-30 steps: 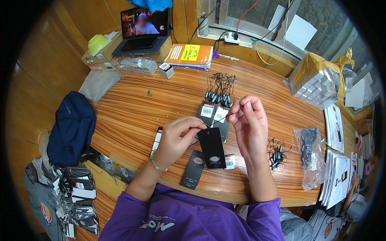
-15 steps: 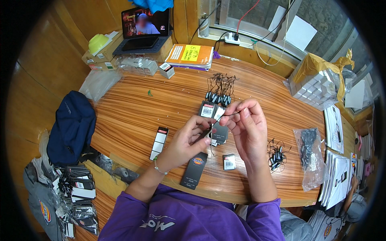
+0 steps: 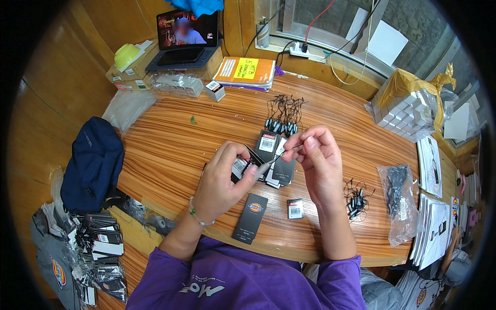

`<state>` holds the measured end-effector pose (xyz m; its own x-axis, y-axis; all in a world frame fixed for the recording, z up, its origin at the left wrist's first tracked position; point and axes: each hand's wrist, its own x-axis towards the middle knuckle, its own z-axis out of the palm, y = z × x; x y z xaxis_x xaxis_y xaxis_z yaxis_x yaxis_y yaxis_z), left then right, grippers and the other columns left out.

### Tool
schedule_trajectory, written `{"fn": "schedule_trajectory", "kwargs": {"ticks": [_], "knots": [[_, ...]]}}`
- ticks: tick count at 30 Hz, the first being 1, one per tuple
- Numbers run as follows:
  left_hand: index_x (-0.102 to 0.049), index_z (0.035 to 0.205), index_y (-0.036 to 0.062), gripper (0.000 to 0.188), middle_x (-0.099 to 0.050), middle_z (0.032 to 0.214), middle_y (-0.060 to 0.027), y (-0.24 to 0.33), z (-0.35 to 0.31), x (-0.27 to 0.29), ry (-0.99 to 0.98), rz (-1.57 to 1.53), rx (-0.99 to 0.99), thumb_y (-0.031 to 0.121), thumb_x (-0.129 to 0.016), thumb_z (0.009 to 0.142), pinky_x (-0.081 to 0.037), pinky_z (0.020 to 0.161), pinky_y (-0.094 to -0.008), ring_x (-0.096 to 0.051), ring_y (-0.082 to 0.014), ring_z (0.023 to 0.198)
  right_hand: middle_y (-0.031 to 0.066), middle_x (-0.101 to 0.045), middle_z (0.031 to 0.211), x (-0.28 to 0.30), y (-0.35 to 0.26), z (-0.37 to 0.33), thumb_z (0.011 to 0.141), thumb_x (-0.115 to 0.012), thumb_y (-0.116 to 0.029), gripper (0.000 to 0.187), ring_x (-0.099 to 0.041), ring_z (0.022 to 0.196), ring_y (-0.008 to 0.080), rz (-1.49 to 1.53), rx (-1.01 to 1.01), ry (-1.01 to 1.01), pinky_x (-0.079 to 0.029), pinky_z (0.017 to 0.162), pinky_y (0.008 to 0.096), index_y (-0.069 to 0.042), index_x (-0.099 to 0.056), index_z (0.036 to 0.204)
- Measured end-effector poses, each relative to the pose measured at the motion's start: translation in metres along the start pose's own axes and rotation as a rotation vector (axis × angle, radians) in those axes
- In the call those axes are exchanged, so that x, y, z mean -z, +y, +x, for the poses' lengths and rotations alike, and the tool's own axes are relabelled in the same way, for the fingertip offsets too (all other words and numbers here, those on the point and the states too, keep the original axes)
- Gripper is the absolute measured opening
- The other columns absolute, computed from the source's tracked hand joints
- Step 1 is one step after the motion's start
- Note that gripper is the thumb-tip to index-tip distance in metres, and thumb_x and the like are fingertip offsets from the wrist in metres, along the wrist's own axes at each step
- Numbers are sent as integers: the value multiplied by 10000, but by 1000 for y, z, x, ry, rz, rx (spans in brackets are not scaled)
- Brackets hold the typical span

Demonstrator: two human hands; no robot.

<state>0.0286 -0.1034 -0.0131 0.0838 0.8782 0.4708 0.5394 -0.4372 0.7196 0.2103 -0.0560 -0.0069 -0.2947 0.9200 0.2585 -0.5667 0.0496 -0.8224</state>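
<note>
My left hand (image 3: 219, 181) is closed around black hang tags (image 3: 239, 168), one showing a white barcode label. From their corner a thin black string (image 3: 279, 156) runs to my right hand (image 3: 321, 163), whose thumb and fingertips pinch it. Beneath and between the hands lies a pile of black tags (image 3: 267, 141), some with white barcode labels. Nearer to me, a single black tag (image 3: 250, 217) with a coloured emblem lies flat on the table. To its right sits a small barcode-labelled piece (image 3: 295, 209).
Beyond the tag pile lies a bundle of black strings (image 3: 283, 116); more strings (image 3: 356, 204) lie right of my right forearm. Farther right are a clear plastic bag (image 3: 397, 204) and wrapped white boxes (image 3: 408, 111). Notebooks (image 3: 245, 72) and a laptop (image 3: 187, 33) stand at the back.
My left hand has shifted left and turned, so the tags' barcode face now shows. It now mostly covers the white label strip on the table. My right hand still pinches the string.
</note>
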Motion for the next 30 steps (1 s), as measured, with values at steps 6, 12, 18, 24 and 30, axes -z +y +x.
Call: {"fn": "schedule_trajectory", "kwargs": {"ticks": [6,12,18,24,30], "knots": [[-478,887,36,386,-511,807,-71,-1,1,-2,-22,32,9,77,-770,638,-430,672,-286,-521,-186,744,95,-589,811,3,5,2,918,-473,-126,99,-571,741,136,-31,-29,-16,-466,694,252,-32,-471,950],[-521,880,15,271,-546,875,-100,-6,0,4,-145,-84,115,81,-712,700,-442,714,-323,-544,-247,793,62,-586,779,5,-2,-2,895,-517,-105,106,-556,720,109,-93,-6,0,-454,670,231,-8,-524,939],[-607,798,16,137,-582,837,-71,-9,2,1,43,3,-77,26,-696,695,-434,682,-271,-552,-176,766,36,-597,769,-8,-9,-10,834,-569,-7,193,-572,739,86,-434,-131,-90,-452,663,214,3,-557,1026],[-636,783,3,115,-616,763,-73,0,2,6,-28,-120,13,-6,-688,681,-438,648,-253,-570,-153,725,42,-541,708,-15,0,-13,778,-552,53,260,-541,654,103,-700,50,-258,-455,622,247,-5,-494,1025],[-624,815,-23,136,-621,787,-65,-2,-3,3,-40,-364,174,-53,-680,694,-443,651,-221,-566,-111,719,25,-514,684,-12,0,-12,765,-546,59,259,-519,626,93,-700,35,-293,-437,605,241,-15,-466,1000]]}}
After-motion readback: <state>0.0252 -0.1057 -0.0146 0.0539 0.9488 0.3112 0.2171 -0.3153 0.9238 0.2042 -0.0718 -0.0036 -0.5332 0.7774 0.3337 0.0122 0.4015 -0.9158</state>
